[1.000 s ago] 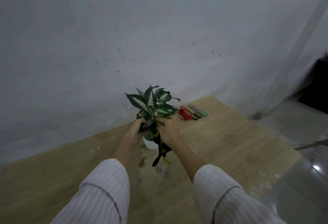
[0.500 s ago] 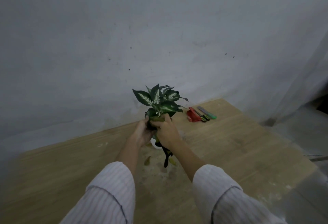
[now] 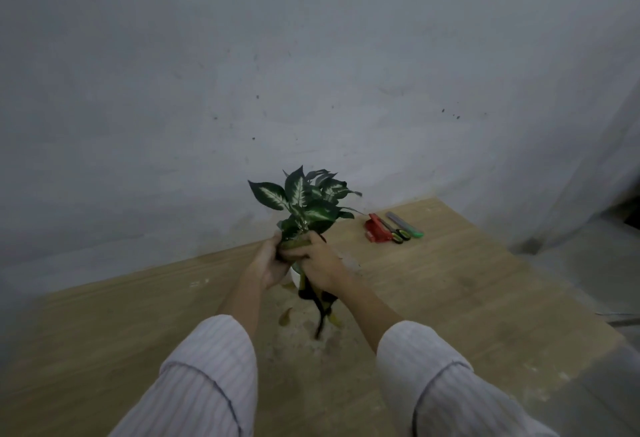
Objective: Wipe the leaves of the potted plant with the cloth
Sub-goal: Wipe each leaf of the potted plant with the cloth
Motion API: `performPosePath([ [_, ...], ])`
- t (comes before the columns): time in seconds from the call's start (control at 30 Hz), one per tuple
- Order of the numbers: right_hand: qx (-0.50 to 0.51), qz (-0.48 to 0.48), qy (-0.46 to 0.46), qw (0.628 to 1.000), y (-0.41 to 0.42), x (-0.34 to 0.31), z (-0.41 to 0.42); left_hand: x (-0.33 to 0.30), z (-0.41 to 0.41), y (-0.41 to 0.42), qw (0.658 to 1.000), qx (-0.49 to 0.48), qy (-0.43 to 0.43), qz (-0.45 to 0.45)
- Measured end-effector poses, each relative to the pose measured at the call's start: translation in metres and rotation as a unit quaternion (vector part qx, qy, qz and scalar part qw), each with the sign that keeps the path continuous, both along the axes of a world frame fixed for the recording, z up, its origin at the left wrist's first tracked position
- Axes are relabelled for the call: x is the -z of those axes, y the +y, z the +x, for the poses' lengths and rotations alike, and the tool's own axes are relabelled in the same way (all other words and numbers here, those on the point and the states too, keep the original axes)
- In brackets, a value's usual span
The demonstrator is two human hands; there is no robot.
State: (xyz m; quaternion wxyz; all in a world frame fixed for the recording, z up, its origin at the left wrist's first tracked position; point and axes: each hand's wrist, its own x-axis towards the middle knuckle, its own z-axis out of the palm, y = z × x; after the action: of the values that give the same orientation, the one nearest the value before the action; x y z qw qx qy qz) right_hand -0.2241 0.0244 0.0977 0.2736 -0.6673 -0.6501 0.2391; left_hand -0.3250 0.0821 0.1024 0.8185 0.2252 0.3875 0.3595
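The fingers [image 3: 308,240] of the right hand [image 3: 320,263] are pinching a dark cloth [image 3: 317,301] around a low leaf, while the left hand [image 3: 268,263] is closing under the potted plant [image 3: 304,201] at mid-surface. The limp cloth is dangling below. Upper glossy, pointed, white-veined leaves look unwiped, so much wiping seems left. The wooden surface [image 3: 450,298] is looking scuffed.

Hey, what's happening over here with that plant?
A person is cleaning a small potted plant on a wooden table. Both hands meet at the base of the leaves: the left hand steadies the plant, and the right hand presses a cloth there, its dark end hanging down. The white pot is mostly hidden. A few tools lie untouched further back.
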Motion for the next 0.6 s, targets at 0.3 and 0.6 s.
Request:
performPosePath([
  [0.3, 0.069, 0.046, -0.054, 0.995, 0.009, 0.003, -0.003, -0.007, 0.005, -0.006, 0.999, -0.019, -0.025, -0.024],
  [0.6, 0.080, 0.063, -0.163, 0.981, -0.002, 0.027, 0.004, -0.003, 0.016, -0.007, 0.995, -0.046, -0.065, -0.063],
])
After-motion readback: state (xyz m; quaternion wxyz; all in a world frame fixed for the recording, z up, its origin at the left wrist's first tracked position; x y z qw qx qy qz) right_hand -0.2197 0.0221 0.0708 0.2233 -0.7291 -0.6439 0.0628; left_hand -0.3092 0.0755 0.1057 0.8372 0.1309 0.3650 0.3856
